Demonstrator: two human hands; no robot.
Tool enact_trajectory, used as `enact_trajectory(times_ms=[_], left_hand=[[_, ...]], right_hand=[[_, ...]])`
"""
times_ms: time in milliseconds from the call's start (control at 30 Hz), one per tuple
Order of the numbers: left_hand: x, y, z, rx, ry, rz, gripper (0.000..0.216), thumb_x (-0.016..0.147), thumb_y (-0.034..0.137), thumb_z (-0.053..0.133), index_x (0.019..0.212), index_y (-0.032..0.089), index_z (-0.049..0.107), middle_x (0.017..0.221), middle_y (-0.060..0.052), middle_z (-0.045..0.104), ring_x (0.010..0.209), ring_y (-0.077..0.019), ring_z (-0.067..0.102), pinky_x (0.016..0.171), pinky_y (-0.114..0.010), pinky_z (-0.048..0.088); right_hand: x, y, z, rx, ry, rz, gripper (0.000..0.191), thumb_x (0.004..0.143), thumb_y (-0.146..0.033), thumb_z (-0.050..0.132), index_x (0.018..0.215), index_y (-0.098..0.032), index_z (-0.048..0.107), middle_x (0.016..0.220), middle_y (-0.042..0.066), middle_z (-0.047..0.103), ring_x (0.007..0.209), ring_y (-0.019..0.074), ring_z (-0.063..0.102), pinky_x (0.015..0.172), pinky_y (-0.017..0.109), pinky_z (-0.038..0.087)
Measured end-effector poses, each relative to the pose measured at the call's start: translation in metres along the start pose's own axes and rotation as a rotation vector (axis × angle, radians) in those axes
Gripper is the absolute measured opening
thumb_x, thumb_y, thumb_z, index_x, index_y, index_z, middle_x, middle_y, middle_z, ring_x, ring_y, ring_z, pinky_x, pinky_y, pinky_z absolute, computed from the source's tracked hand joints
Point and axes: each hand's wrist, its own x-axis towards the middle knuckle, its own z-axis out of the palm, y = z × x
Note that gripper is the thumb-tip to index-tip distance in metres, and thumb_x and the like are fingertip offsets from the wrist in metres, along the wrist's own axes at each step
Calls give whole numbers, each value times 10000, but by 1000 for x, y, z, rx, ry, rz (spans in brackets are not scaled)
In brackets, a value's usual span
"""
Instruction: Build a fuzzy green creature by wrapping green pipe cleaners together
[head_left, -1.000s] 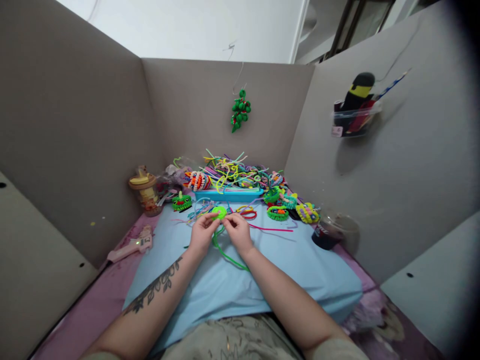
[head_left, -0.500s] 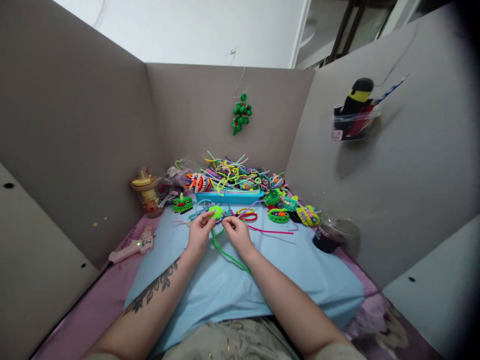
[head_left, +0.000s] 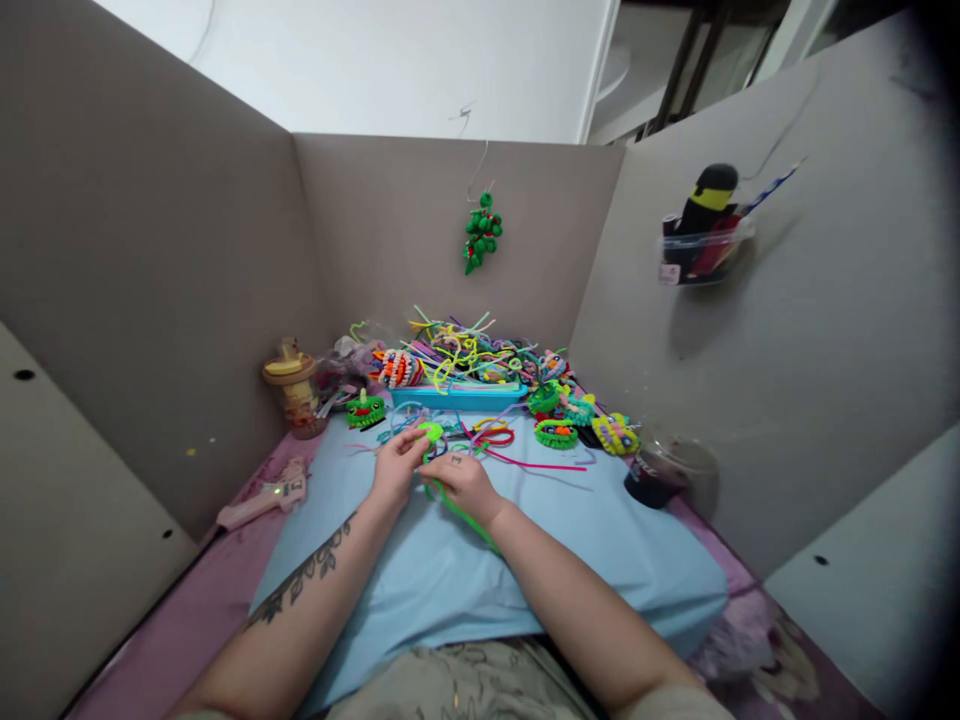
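Observation:
My left hand [head_left: 396,462] is closed, its thumb and fingers pinching a bright green fuzzy pipe-cleaner piece [head_left: 432,431] above the blue cloth. Close beside it, my right hand [head_left: 466,486] has its fingertips pressed together at the green pipe cleaner [head_left: 471,522], just below that piece. The long end of this pipe cleaner trails under my right hand toward the right wrist. My fingers hide the exact spot of the pinch. Behind my hands lie red-and-yellow-handled scissors [head_left: 495,434] and a pink pipe cleaner [head_left: 540,466].
A blue tray [head_left: 457,400] heaped with pipe cleaners stands at the back. Several finished pieces, including a green one [head_left: 556,434], flank it. A pink glue gun [head_left: 266,497] and lidded cup [head_left: 291,385] are left; a dark cup [head_left: 651,478] is right. Grey panels [head_left: 405,220] surround the table.
My right hand has moved left and turned its back upward, bringing its fingertips close to my left hand. The left hand keeps the bright green piece in nearly the same place.

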Motion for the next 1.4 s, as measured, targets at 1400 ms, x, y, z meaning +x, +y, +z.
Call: enact_trajectory(times_ms=[1400], left_hand=[[-15,9,9,182,-23,217,419,586,312,750,899,183,503,877,2,602,533,-65,557,494,-185,433]], right_hand=[[5,30,-10,364,496,656,220,751,-395,586,741,-182,638,837,34,592,807,164,549,757,279,439]])
